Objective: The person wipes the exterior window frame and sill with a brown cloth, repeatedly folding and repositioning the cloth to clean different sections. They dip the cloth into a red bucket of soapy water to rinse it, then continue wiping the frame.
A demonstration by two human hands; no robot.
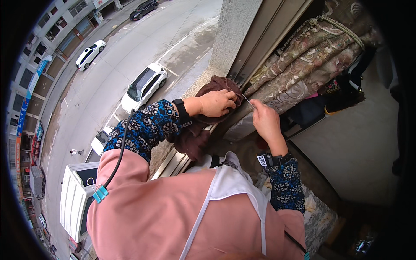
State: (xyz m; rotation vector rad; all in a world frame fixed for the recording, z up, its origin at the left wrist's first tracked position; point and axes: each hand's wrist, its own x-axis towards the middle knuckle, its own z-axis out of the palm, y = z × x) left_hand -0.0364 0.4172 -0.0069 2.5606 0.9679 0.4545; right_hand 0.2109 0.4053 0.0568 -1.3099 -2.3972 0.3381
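A dark brown cloth (216, 85) lies bunched over the window track (239, 73), and part of it hangs down beside the frame. My left hand (216, 103) rests on this cloth with bent fingers pressing into its folds. To the right, my right hand (265, 118) pinches a thin metal rod (248, 101) between thumb and fingers. The rod's far end points up and left to the edge of the cloth at the track. Whether its tip touches the cloth or the track, I cannot tell.
A patterned curtain (292, 71), tied with a rope (344, 27), hangs right of the window frame. Left of the rough outer wall (232, 35), the opening drops to a street far below with a parked white car (144, 86). A pale surface (344, 156) is at right.
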